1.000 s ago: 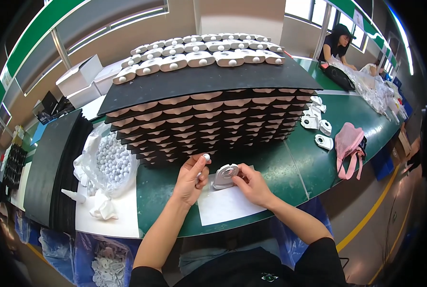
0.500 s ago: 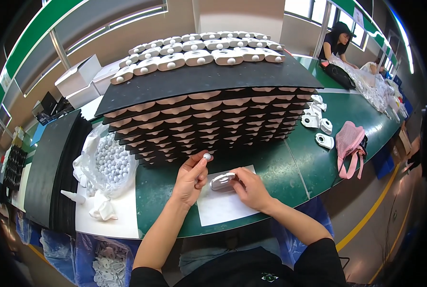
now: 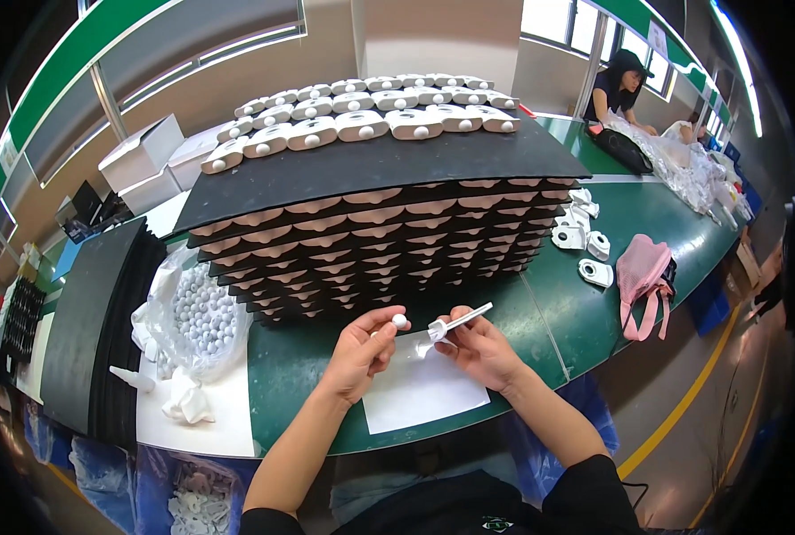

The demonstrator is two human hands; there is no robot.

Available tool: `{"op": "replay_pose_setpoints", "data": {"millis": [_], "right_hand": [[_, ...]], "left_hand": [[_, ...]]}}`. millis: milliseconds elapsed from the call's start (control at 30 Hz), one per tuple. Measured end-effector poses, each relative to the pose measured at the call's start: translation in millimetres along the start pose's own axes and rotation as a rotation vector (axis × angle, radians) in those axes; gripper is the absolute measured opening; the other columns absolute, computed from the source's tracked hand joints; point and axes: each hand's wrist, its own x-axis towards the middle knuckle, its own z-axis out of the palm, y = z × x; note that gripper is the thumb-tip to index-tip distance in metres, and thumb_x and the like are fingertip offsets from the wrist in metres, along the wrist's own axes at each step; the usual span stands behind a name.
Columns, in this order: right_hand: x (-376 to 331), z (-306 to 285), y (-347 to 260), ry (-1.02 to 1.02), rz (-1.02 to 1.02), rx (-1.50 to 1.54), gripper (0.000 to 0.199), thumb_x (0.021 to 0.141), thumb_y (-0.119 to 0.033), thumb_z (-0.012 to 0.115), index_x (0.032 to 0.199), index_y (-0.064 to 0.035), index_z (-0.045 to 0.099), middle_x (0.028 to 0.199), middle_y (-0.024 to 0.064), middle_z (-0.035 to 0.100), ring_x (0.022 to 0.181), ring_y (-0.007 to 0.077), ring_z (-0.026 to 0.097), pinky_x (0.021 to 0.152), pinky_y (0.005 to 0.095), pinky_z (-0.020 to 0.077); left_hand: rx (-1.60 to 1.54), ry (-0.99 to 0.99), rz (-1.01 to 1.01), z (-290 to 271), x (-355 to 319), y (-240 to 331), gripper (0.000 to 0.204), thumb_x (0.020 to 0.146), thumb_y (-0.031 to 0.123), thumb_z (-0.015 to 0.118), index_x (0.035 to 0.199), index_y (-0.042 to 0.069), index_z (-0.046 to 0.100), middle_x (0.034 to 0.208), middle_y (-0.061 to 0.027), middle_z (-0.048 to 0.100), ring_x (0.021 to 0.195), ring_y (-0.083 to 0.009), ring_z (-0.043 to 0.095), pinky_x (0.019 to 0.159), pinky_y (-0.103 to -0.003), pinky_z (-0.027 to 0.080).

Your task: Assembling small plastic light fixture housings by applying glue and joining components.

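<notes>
A small white ball (image 3: 399,321) is pinched between the thumb and index finger of my left hand (image 3: 360,357). Close to its right, my right hand (image 3: 488,355) grips a white plastic part (image 3: 460,323), turned nearly edge-on with a small raised fitting toward the ball. Ball and part are apart. Both hands hover over a white paper sheet (image 3: 429,403) on the green table. On the left, a clear plastic bag (image 3: 168,278) holds many similar white balls (image 3: 206,312). Next to it lie a white nozzle bottle (image 3: 133,379) and a crumpled white cloth or tissue (image 3: 188,398).
Beyond my hands rises a stack of black boards (image 3: 380,165) with rows of ball-fitted white parts (image 3: 356,125) on top. Loose white parts (image 3: 595,272) and a pink bag (image 3: 644,281) lie right. More black boards (image 3: 90,330) stand left. A person (image 3: 620,89) works far right.
The white part in my right hand has been lifted off the sheet and turned edge-on. My left hand has moved slightly down and right, still pinching the ball.
</notes>
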Motion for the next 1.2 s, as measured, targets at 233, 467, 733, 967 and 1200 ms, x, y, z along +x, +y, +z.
{"op": "replay_pose_setpoints", "data": {"millis": [233,467,733,967,1200], "right_hand": [[-5,11,-8,-0.088,-0.528,-0.694,0.022,0.076,0.004,0.056,0.093,-0.0071,0.047,0.108,0.0129,0.052,0.103,0.0233,0.05,0.085,0.0316,0.0419],[-14,17,-11,-0.265,-1.112,-1.6,0.023,0.063,0.001,0.062,0.084,-0.0075,0.055,0.106,0.0082,0.058,0.096,0.0279,0.053,0.08,0.033,0.0467],[-10,13,-4,-0.131,-0.986,-1.306,0.023,0.067,0.004,0.058,0.086,-0.0075,0.053,0.105,0.011,0.057,0.093,0.0276,0.054,0.079,0.0314,0.0444],[-6,11,5,0.006,-0.468,-0.478,0.011,0.088,-0.004,0.045,0.099,-0.0066,0.042,0.103,0.0128,0.054,0.093,0.0178,0.053,0.083,0.0294,0.0427],[-7,10,6,-0.04,-0.341,-0.371,0.01,0.09,-0.008,0.045,0.099,-0.0075,0.042,0.103,0.0121,0.054,0.09,0.0161,0.052,0.08,0.0282,0.0429]], "left_hand": [[0.074,-0.01,-0.03,1,-2,-1,0.026,0.081,0.012,0.058,0.107,0.006,0.054,0.071,0.0028,0.051,0.053,-0.0034,0.036,0.044,-0.015,0.026],[0.006,0.017,-0.017,2,-1,-2,0.027,0.081,0.016,0.061,0.105,0.005,0.056,0.079,0.003,0.056,0.052,-0.0017,0.035,0.044,-0.016,0.025],[0.036,-0.016,-0.015,5,-1,-2,0.028,0.081,0.011,0.059,0.109,0.005,0.055,0.08,0.001,0.056,0.052,-0.0031,0.037,0.043,-0.015,0.026],[0.149,0.012,-0.02,9,-2,-7,0.024,0.076,0.01,0.066,0.099,0.006,0.06,0.07,0.0043,0.055,0.051,-0.0005,0.035,0.043,-0.015,0.024],[0.193,-0.003,-0.092,11,-5,-4,0.015,0.074,0.006,0.066,0.088,0.003,0.061,0.068,0.0001,0.055,0.048,-0.0024,0.038,0.041,-0.016,0.025]]}}
